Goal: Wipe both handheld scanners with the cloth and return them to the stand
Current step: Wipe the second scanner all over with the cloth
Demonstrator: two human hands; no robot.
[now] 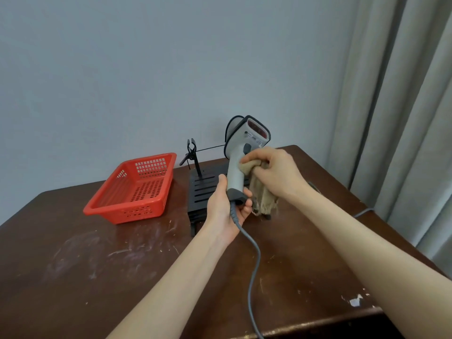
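The left hand (226,206) grips the base of the grey handheld scanner (241,152) and holds it upright over the black slotted stand (203,189), scan window facing the camera. The right hand (276,172) is clenched on a beige cloth (261,192), pressing it against the scanner's handle. A grey cable (254,260) trails from the base past the table's near edge. A red basket (137,189) sits just left of the stand. Bare wooden table (97,253) spreads in front, and a curtain (403,118) hangs just beyond its right edge

smooth pale plastic scanner (236,165) with a dark rubbery base; coarse, frayed beige cloth (261,194). glossy red plastic basket (132,189). scuffed dark wooden table (97,253), matt black stand (203,189).
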